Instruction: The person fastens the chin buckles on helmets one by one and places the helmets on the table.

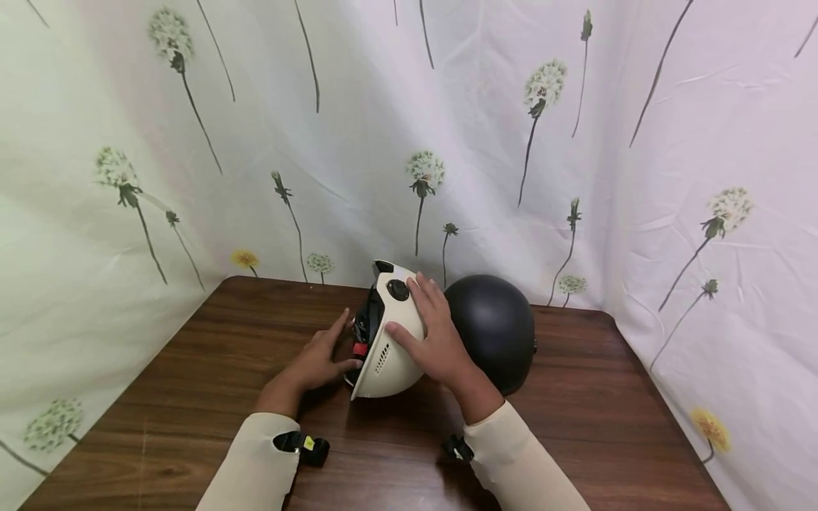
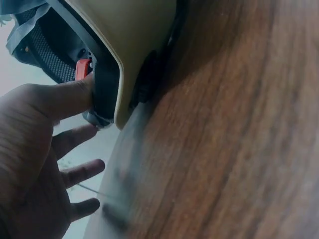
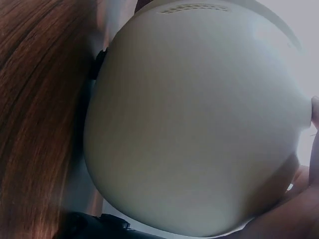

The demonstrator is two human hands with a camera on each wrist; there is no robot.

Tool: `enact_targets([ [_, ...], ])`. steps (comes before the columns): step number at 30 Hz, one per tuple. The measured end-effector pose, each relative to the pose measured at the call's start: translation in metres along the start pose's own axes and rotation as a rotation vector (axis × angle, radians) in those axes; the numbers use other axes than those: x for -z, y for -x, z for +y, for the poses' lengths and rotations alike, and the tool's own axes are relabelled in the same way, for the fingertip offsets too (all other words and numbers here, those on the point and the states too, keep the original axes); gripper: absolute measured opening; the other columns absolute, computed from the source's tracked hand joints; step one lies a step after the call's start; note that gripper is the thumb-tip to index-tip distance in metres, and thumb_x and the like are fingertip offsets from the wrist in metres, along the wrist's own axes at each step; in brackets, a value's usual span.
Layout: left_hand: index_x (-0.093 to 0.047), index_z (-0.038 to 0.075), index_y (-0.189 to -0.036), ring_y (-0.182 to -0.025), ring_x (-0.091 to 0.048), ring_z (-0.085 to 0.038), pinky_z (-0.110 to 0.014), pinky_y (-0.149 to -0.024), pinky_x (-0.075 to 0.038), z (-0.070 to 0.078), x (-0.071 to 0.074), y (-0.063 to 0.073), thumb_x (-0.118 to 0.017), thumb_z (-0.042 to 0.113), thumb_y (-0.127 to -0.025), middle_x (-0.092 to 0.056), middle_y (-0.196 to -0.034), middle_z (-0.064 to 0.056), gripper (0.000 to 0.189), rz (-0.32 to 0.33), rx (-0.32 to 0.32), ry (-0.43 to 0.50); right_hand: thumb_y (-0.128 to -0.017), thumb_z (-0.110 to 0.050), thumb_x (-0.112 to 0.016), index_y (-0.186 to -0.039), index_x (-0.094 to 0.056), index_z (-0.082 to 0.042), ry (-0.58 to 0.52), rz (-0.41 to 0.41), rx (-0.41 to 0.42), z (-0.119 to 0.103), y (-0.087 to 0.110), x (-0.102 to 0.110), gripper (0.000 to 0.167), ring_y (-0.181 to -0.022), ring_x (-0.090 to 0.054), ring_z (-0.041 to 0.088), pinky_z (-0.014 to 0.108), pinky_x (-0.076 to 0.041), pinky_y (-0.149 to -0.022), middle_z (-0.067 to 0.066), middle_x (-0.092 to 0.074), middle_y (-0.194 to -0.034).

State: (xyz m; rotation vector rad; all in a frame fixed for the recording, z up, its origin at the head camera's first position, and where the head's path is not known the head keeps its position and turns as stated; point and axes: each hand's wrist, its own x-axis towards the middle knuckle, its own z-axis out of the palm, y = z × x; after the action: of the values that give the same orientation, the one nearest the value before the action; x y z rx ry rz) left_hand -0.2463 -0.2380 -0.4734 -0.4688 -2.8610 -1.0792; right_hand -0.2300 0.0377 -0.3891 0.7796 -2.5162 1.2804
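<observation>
A cream-white helmet [image 1: 391,380] lies tipped on the table, its hollow side facing left. It has a round dark disc [image 1: 397,289] on its side and a slotted vent [image 1: 382,358]. My right hand [image 1: 442,342] lies spread over the shell, thumb apart from the fingers. At the opening, my left hand [image 1: 317,360] has its fingers spread. In the left wrist view, its thumb [image 2: 70,97] touches the dark inside beside a red clip [image 2: 82,68]; whether it pinches anything cannot be told. The shell [image 3: 199,119] fills most of the right wrist view.
A matte black helmet [image 1: 493,326] stands just behind and right of the white one. The brown wooden table [image 1: 211,383] reaches back to a hanging sheet [image 1: 358,142] printed with dandelions. Black straps [image 1: 302,447] sit on both sleeved wrists.
</observation>
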Motion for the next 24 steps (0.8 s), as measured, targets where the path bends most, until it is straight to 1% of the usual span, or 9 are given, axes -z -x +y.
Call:
enact_targets([
  [3, -0.018, 0.018, -0.170, -0.148, -0.033, -0.054, -0.075, -0.112, -0.031, -0.0009, -0.0004, 0.0001, -0.081, 0.035, -0.094, -0.041, -0.165, -0.018, 0.100, -0.024, 0.035, -0.011, -0.099, -0.057, -0.064, -0.168, -0.028, -0.027, 0.000, 0.001, 0.002, 0.0035, -0.0006, -0.0008, 0.084, -0.163, -0.006, 0.024, 0.063, -0.017, -0.125, -0.005, -0.018, -0.176],
  [5, -0.020, 0.022, -0.170, -0.148, -0.033, -0.053, -0.075, -0.111, -0.032, -0.0006, -0.0007, 0.0002, -0.080, 0.037, -0.095, -0.039, -0.165, -0.019, 0.097, -0.035, 0.056, -0.017, -0.099, -0.057, -0.064, -0.168, -0.028, -0.028, 0.003, 0.002, 0.005, 0.0053, -0.0010, -0.0011, 0.084, -0.163, -0.006, 0.024, 0.064, -0.018, -0.125, -0.005, -0.018, -0.176],
  [6, -0.020, 0.022, -0.170, -0.148, -0.033, -0.053, -0.076, -0.112, -0.031, -0.0002, -0.0009, 0.0003, -0.079, 0.038, -0.095, -0.039, -0.165, -0.020, 0.097, -0.039, 0.062, -0.021, -0.098, -0.058, -0.065, -0.168, -0.029, -0.028, 0.003, 0.006, 0.006, 0.0059, -0.0012, -0.0013, 0.084, -0.163, -0.007, 0.025, 0.064, -0.018, -0.124, -0.005, -0.018, -0.176],
  [9, -0.020, 0.019, -0.170, -0.148, -0.030, -0.053, -0.077, -0.116, -0.017, 0.0012, -0.0020, 0.0007, -0.078, 0.042, -0.095, -0.040, -0.164, -0.022, 0.098, -0.052, 0.082, -0.022, -0.097, -0.059, -0.066, -0.167, -0.031, -0.029, -0.010, 0.024, -0.001, 0.0064, -0.0011, -0.0019, 0.085, -0.162, -0.009, 0.029, 0.066, -0.022, -0.122, 0.000, -0.016, -0.176],
  [11, -0.018, 0.018, -0.170, -0.150, -0.027, -0.052, -0.078, -0.117, -0.006, 0.0015, -0.0027, 0.0012, -0.078, 0.046, -0.095, -0.041, -0.163, -0.022, 0.100, -0.057, 0.104, -0.021, -0.095, -0.060, -0.068, -0.167, -0.032, -0.029, -0.031, 0.036, -0.023, 0.0060, -0.0010, -0.0028, 0.086, -0.161, -0.010, 0.032, 0.066, -0.026, -0.120, 0.004, -0.014, -0.176],
  [13, -0.017, 0.017, -0.170, -0.151, -0.024, -0.052, -0.079, -0.115, 0.000, 0.0014, -0.0034, 0.0016, -0.077, 0.048, -0.094, -0.040, -0.163, -0.022, 0.101, -0.061, 0.114, -0.016, -0.093, -0.061, -0.070, -0.167, -0.032, -0.030, -0.054, 0.050, -0.056, 0.0056, -0.0007, -0.0038, 0.089, -0.160, -0.012, 0.034, 0.066, -0.029, -0.119, 0.007, -0.012, -0.176],
  [16, -0.016, 0.018, -0.170, -0.152, -0.023, -0.051, -0.079, -0.115, 0.002, 0.0009, -0.0045, 0.0017, -0.075, 0.049, -0.095, -0.040, -0.165, -0.019, 0.101, -0.069, 0.118, -0.021, -0.090, -0.064, -0.072, -0.167, -0.031, -0.029, -0.079, 0.070, -0.104, 0.0056, -0.0005, -0.0050, 0.094, -0.159, -0.015, 0.033, 0.063, -0.031, -0.119, 0.006, -0.012, -0.175],
  [20, -0.017, 0.018, -0.170, -0.153, -0.022, -0.050, -0.078, -0.115, 0.003, 0.0012, -0.0052, 0.0008, -0.074, 0.046, -0.097, -0.040, -0.167, -0.012, 0.097, -0.089, 0.116, -0.015, -0.088, -0.065, -0.074, -0.167, -0.031, -0.028, -0.092, 0.088, -0.127, 0.0070, -0.0002, -0.0062, 0.097, -0.159, -0.018, 0.032, 0.061, -0.031, -0.119, 0.005, -0.014, -0.175],
  [24, -0.019, 0.015, -0.170, -0.154, -0.021, -0.050, -0.078, -0.116, 0.004, 0.0011, -0.0048, 0.0005, -0.072, 0.044, -0.099, -0.038, -0.167, -0.014, 0.094, -0.100, 0.120, 0.018, -0.088, -0.064, -0.074, -0.167, -0.031, -0.030, -0.101, 0.087, -0.134, 0.0084, -0.0006, -0.0066, 0.096, -0.159, -0.020, 0.031, 0.061, -0.033, -0.119, 0.003, -0.013, -0.175],
])
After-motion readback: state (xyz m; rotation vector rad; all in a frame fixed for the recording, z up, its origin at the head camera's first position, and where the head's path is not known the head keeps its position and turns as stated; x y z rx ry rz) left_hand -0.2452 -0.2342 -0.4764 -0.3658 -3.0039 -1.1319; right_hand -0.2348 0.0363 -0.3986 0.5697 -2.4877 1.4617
